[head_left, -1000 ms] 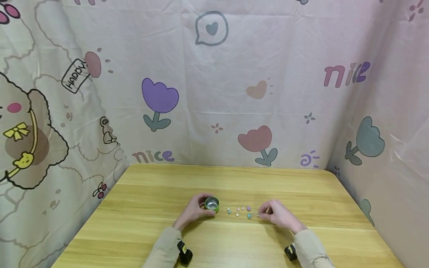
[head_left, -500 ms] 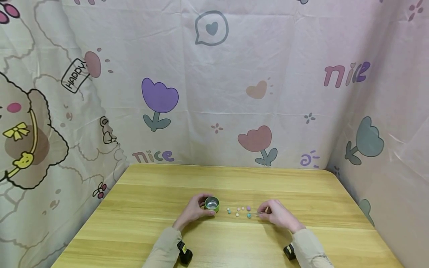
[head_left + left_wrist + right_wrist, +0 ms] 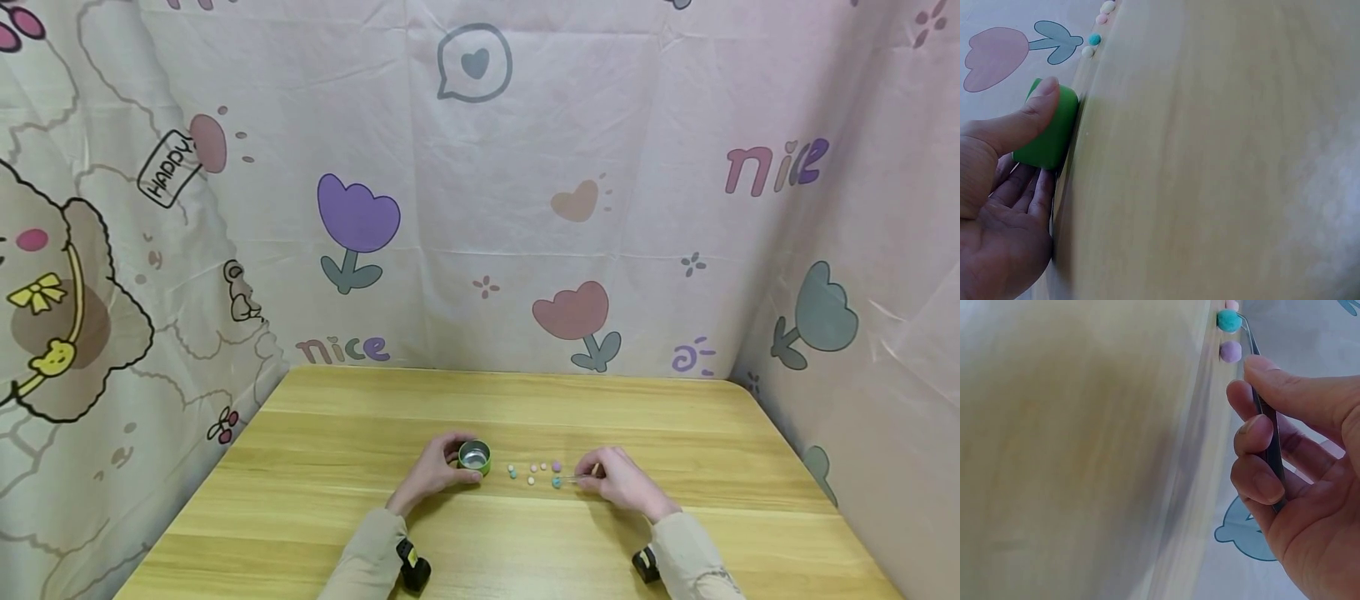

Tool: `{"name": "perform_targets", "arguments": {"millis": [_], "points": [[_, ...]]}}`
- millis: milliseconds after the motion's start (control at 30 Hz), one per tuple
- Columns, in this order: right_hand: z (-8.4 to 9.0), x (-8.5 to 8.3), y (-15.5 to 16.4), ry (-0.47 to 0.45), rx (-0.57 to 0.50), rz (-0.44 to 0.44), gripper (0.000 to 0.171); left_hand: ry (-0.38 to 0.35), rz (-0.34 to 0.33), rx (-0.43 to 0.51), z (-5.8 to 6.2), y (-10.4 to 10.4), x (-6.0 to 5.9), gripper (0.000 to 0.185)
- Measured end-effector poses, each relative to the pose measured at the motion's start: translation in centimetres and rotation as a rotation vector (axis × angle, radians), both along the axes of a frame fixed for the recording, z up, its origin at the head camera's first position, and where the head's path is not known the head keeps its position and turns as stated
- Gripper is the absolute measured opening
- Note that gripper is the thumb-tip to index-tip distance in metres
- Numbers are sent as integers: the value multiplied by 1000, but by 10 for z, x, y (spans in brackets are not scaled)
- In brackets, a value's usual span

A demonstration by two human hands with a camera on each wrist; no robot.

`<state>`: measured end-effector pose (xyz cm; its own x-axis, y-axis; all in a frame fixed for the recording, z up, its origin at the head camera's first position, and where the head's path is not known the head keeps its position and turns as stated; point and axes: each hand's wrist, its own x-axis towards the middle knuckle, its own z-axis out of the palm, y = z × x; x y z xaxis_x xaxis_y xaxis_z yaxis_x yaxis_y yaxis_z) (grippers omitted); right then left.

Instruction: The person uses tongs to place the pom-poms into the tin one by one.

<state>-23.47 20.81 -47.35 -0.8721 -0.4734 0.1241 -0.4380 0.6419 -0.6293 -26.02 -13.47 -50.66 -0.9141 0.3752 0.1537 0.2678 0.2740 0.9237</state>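
Note:
My left hand [image 3: 433,472] holds a small round green tin [image 3: 476,472], silver inside, its thumb and fingers around the sides. In the left wrist view the thumb lies along the tin's green wall [image 3: 1063,134]. With my right hand [image 3: 621,483] I pinch a pair of dark tweezers [image 3: 1274,453] between thumb and fingers. Their bent tips are right at a teal pom-pom [image 3: 1229,320], the rightmost in the front row. Just behind that ball sits a purple pom-pom [image 3: 557,467].
Between the tin and the tweezers several smaller pom-poms lie on the wooden table [image 3: 360,433]: a cream one [image 3: 531,481], a pink one [image 3: 543,467] and a small teal one [image 3: 513,474] among them. A printed cloth [image 3: 480,208] hangs behind and on both sides.
My right hand and the tweezers have shifted slightly left, and the teal pom-pom at their tips has moved a little left too. My left hand and the tin stay put.

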Motion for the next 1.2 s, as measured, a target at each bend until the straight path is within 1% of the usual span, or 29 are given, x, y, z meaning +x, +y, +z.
{"name": "perform_targets", "arguments": {"millis": [133, 333, 567, 767, 1200], "points": [[0, 0, 0, 4, 0, 0, 4, -4, -1, -2, -1, 0, 0, 63], [-2, -1, 1, 24, 15, -2, 4, 11, -9, -15, -2, -1, -1, 63], [-4, -2, 1, 19, 2, -5, 4, 12, -15, -14, -1, -2, 0, 63], [-2, -1, 1, 3, -20, -13, 6, -3, -15, 3, -2, -2, -1, 62], [3, -3, -3, 8, -35, -12, 8, 3, -10, -3, -3, -2, -2, 63]]}}
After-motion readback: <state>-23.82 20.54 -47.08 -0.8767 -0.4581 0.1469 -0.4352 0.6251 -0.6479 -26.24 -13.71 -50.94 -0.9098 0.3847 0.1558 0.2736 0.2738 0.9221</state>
